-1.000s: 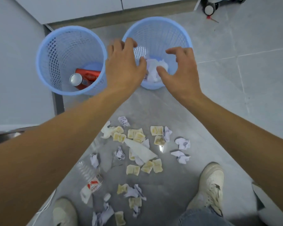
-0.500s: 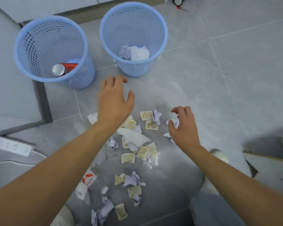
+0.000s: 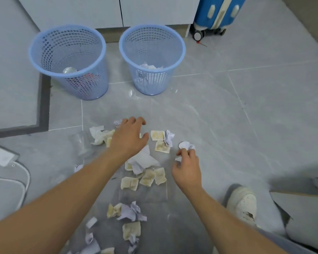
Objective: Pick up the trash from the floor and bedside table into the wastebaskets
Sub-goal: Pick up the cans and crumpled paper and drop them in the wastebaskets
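Two blue mesh wastebaskets stand at the back: the left wastebasket [image 3: 44,65] holds a can [image 3: 69,70], the right wastebasket [image 3: 180,52] holds crumpled paper [image 3: 149,66]. Scattered trash lies on the grey floor: several stained yellowish pads [image 3: 157,135] and crumpled white paper balls [image 3: 97,133]. My left hand [image 3: 128,137] hovers spread over the pile's far end, holding nothing. My right hand [image 3: 186,168] is down at a small white paper ball [image 3: 185,145], fingertips touching it and a paper scrap; whether it grips them is unclear.
A clear plastic cup [image 3: 81,143] lies on its side left of the pile. A white power strip [image 3: 0,156] with cable is at far left. A blue suitcase [image 3: 217,13] stands back right. My white shoe [image 3: 243,204] is at lower right.
Both hands left the right wastebasket's rim and dropped to the floor pile. The right hand reached the small paper ball; the left spread over the pads.
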Motion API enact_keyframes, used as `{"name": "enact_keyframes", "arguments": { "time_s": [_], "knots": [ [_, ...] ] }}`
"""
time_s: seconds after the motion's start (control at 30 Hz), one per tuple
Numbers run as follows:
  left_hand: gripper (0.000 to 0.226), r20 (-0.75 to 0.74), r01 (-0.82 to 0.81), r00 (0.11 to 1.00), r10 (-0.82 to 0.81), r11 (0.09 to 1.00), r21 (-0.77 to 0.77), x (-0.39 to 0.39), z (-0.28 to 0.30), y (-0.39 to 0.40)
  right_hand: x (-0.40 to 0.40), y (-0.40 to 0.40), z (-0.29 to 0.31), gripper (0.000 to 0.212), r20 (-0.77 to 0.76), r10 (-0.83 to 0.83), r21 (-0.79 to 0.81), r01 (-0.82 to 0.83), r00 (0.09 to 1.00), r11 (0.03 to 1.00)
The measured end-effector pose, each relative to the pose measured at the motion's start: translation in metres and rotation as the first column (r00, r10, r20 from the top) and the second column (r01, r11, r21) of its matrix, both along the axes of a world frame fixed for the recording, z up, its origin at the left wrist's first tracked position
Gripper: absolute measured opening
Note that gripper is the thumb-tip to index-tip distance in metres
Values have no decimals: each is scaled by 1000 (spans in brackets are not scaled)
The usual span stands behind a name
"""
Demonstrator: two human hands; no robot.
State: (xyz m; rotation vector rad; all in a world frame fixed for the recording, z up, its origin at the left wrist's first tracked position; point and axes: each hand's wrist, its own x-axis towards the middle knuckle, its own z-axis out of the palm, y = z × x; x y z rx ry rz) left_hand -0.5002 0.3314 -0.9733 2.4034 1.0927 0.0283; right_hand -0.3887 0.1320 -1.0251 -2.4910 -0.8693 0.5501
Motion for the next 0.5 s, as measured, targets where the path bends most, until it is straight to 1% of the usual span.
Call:
{"name": "enact_keyframes", "arguments": {
  "time_s": [0.1, 0.17, 0.23, 0.37, 0.43, 0.5],
  "knots": [
    [40, -60, 23, 998, -27, 998, -55, -10, -2, -30, -16, -32, 3, 38, -69, 63, -107, -71, 996, 992],
    [44, -117, 67, 990, -78, 994, -91, -12, -7, -51, -23, -51, 3, 42, -99, 122, -180, -139, 988, 974],
    [52, -168, 123, 976, -140, 987, -105, -6, -16, -63, -19, -62, -4, 49, -110, 132, -225, -154, 985, 962],
    [69, -154, 180, 969, -192, 980, -87, 23, -45, -61, 20, -49, -26, 70, -43, 94, -210, -101, 995, 973],
    [80, -164, 211, 962, -219, 975, -66, 40, -61, -54, 42, -34, -34, 81, 16, 141, -243, -133, 990, 961],
    [93, -199, 245, 948, -250, 968, -47, 54, -75, -45, 59, -19, -42, 86, 88, 229, -298, -194, 969, 935]
  ]
}}
